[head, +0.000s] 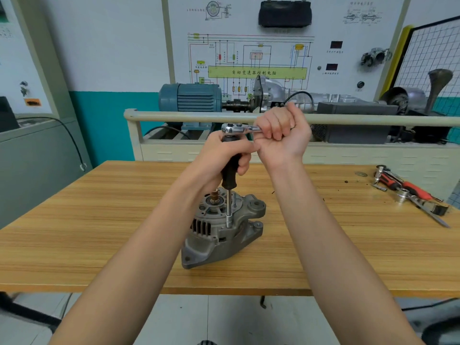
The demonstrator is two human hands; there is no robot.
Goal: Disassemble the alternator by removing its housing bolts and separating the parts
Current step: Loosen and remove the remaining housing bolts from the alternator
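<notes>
A grey cast alternator (pixel 221 232) stands on end on the wooden table (pixel 99 232), shaft stub pointing up. A black-handled socket driver (pixel 230 170) stands upright on it, its steel shank and socket (pixel 229 219) seated on a housing bolt at the alternator's upper right. My left hand (pixel 224 158) grips the black handle. A chrome ratchet (pixel 236 128) sits on top of the driver's handle, its handle running right into my right hand (pixel 281 130), which grips it in a fist.
Loose tools lie at the table's right end: a red-handled tool (pixel 408 188), a chrome socket (pixel 402 195) and a file. Behind the table stands a training bench with a beige rail (pixel 174 117), a blue motor (pixel 191 97) and a gearbox.
</notes>
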